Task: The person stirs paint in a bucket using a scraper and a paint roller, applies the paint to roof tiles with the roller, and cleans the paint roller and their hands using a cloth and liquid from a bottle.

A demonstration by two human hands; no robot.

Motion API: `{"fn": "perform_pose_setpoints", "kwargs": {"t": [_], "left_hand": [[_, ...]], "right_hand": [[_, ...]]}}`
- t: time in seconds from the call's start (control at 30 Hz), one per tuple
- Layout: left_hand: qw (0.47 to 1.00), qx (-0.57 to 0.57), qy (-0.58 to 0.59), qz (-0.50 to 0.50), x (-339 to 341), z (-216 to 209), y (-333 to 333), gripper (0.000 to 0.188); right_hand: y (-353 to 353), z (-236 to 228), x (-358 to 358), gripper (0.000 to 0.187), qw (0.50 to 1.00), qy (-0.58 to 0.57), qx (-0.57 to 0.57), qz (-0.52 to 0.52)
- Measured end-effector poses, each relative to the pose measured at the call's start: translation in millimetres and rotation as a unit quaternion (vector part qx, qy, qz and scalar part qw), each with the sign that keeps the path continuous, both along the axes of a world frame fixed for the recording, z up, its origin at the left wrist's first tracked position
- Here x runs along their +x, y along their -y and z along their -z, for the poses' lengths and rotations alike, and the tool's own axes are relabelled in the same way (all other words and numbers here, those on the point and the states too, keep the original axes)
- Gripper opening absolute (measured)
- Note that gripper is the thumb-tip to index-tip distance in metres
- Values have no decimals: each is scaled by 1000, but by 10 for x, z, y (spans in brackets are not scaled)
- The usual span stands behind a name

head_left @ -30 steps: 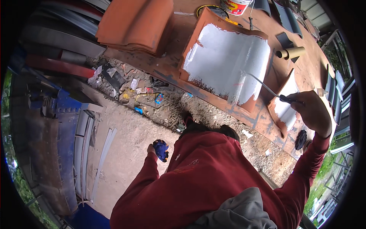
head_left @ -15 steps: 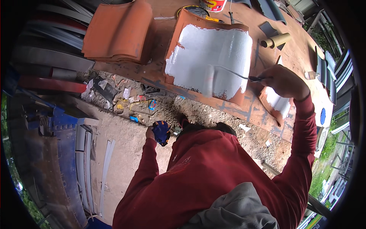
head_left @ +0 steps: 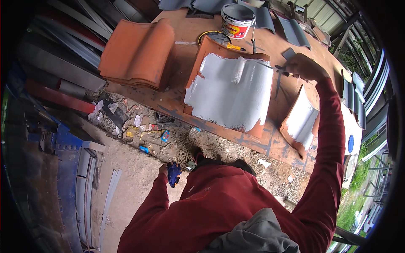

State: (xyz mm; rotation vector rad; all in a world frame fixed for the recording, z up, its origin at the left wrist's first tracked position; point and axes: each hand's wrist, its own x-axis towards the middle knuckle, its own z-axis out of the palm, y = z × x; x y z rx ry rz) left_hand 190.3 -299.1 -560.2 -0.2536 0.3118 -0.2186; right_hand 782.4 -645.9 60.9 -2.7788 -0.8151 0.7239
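Observation:
My right hand [head_left: 307, 67] is closed round the handle of a small paint roller [head_left: 238, 71]. The roller's white sleeve rests on the far part of a curved clay roof tile [head_left: 230, 99], whose top is mostly coated in wet white paint, with bare orange clay along the edges. Down by my left side, my left hand [head_left: 163, 170] grips a crumpled dark blue cloth with orange marks [head_left: 173, 174]. Right of the tile lies another tile piece [head_left: 302, 120], partly painted white. A stack of unpainted orange tiles [head_left: 137, 50] stands on the left of the table.
A paint bucket [head_left: 237, 23] stands at the table's far side, beside a yellow-and-black round object [head_left: 214, 38]. Grey tiles [head_left: 293, 31] lie along the back. Rubble and litter [head_left: 139, 124] cover the ground before the table. Metal strips and a blue metal frame [head_left: 67, 145] are at left.
My right hand has pushed the roller away from the tile's near edge to its far part. White paint now covers more of the near edge. The view has shifted, showing more of the bucket.

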Motion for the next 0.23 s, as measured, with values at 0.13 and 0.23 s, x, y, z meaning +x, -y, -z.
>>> {"fn": "perform_pose_setpoints", "kwargs": {"t": [0.13,0.23], "left_hand": [[802,468,-357,103,326,359,-138,56],[641,652,-395,90,238,344,-131,58]], "right_hand": [[-569,499,587,25,989,-85,108,-63],[-856,401,791,28,981,-128,129,-73]]}}
